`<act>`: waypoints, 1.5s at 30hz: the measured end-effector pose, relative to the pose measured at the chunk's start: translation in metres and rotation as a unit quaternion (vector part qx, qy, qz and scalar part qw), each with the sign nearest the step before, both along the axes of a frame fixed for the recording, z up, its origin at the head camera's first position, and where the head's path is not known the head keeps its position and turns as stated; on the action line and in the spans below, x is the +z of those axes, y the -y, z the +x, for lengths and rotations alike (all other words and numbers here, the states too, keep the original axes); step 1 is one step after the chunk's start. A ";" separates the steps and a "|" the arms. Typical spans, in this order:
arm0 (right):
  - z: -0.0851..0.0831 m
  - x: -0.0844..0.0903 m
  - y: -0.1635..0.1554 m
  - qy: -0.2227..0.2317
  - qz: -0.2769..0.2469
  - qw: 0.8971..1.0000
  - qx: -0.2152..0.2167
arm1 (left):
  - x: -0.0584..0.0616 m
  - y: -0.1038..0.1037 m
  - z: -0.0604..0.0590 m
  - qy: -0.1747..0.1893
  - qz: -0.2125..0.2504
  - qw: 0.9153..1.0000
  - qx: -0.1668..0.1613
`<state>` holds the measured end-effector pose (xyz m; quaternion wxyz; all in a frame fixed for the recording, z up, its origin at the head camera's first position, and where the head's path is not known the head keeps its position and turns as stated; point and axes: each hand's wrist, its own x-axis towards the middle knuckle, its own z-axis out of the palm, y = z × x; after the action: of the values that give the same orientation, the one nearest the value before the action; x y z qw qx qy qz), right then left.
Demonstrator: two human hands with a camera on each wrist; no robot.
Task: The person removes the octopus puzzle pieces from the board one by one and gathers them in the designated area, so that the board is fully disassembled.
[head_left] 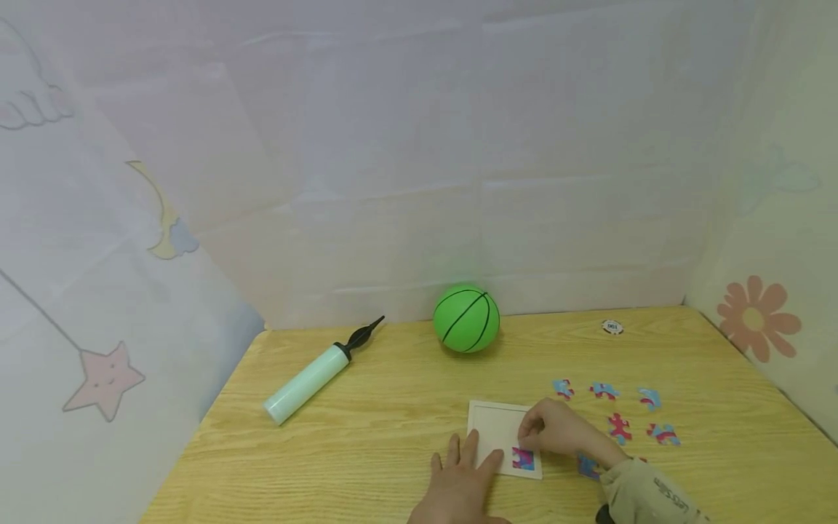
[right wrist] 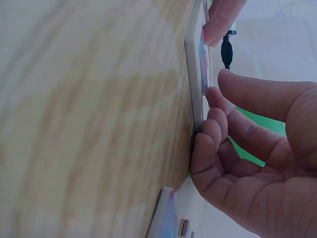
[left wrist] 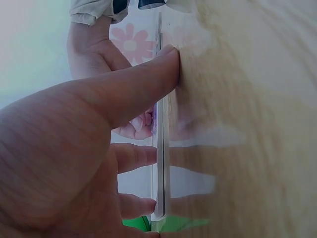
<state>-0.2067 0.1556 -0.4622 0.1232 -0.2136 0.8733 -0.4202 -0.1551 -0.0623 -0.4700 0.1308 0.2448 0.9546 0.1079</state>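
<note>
At the near edge of the wooden table [head_left: 393,437], the left hand [head_left: 458,487] lies flat with its fingers straight and spread, the fingertips pressing on the near left part of the white puzzle tray [head_left: 494,426]. The left wrist view confirms this: straight fingers [left wrist: 143,91] bear against the thin edge of the tray [left wrist: 159,163]. Just to the right, the right hand [head_left: 556,429], emerging from a khaki sleeve [head_left: 644,495], rests over the tray's right side with its fingers curled downward; in the right wrist view the curled fingertips [right wrist: 213,129] touch the tray edge [right wrist: 195,74]. Whether they pinch a piece cannot be told. One pink-and-blue puzzle piece [head_left: 522,458] sits fitted in the near right corner of the tray, just beside the right hand's fingers. The tray lies flat on the table, close to its near edge and slightly right of centre. Beyond and to the right of the right hand, loose puzzle pieces [head_left: 618,426] in the same colours lie scattered on the table, apart from one another. Farther back on the left lies a pale green hand pump [head_left: 314,375] with a black nozzle, set diagonally. At the far edge, near the backdrop, rests a green ball [head_left: 466,318] with black lines, and to its right, well apart, a small white round disc [head_left: 612,327].
</note>
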 end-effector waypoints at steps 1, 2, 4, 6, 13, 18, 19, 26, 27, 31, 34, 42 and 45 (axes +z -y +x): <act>0.000 0.000 0.000 0.003 -0.002 1.000 0.001 | 0.000 0.000 0.000 -0.001 -0.001 1.000 0.000; 0.000 0.000 -0.001 0.007 -0.005 1.000 0.001 | 0.000 0.000 0.000 -0.003 -0.003 1.000 -0.001; 0.001 -0.001 -0.002 0.013 -0.010 1.000 0.000 | 0.000 -0.001 0.000 -0.005 -0.004 1.000 -0.001; 0.002 -0.001 -0.003 0.023 -0.017 1.000 0.001 | 0.000 -0.001 0.001 -0.010 -0.005 1.000 -0.001; 0.004 -0.001 -0.006 0.048 -0.042 0.998 0.008 | 0.001 -0.001 0.002 -0.009 0.001 1.000 0.001; 0.005 -0.001 -0.010 0.077 -0.069 0.995 0.000 | 0.001 -0.002 0.003 -0.014 -0.004 1.000 -0.001; 0.005 -0.001 -0.010 0.083 -0.074 0.994 -0.002 | 0.001 -0.002 0.003 -0.014 -0.004 1.000 -0.001; 0.008 0.004 -0.020 0.092 -0.092 0.991 0.001 | 0.000 -0.002 0.003 -0.014 -0.001 1.000 -0.002; 0.009 0.005 -0.023 0.090 -0.095 0.991 0.002 | -0.001 -0.002 0.003 -0.012 -0.002 1.000 -0.001; 0.015 0.008 -0.043 0.092 -0.118 0.989 0.011 | -0.003 -0.002 0.003 -0.009 -0.003 1.000 -0.001; 0.021 0.007 -0.060 0.096 -0.143 0.985 0.024 | -0.003 -0.002 0.003 -0.007 -0.005 1.000 -0.002; 0.032 0.013 -0.102 0.100 -0.143 0.985 0.012 | -0.003 -0.003 0.000 0.014 -0.003 1.000 0.001; 0.035 0.016 -0.120 0.107 -0.145 0.983 0.022 | -0.003 -0.003 0.000 0.016 -0.002 1.000 0.001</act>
<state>-0.1720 0.2758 -0.4461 0.1925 -0.2025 0.7799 -0.5600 -0.1553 -0.0592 -0.4726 0.1465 0.2416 0.9529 0.1100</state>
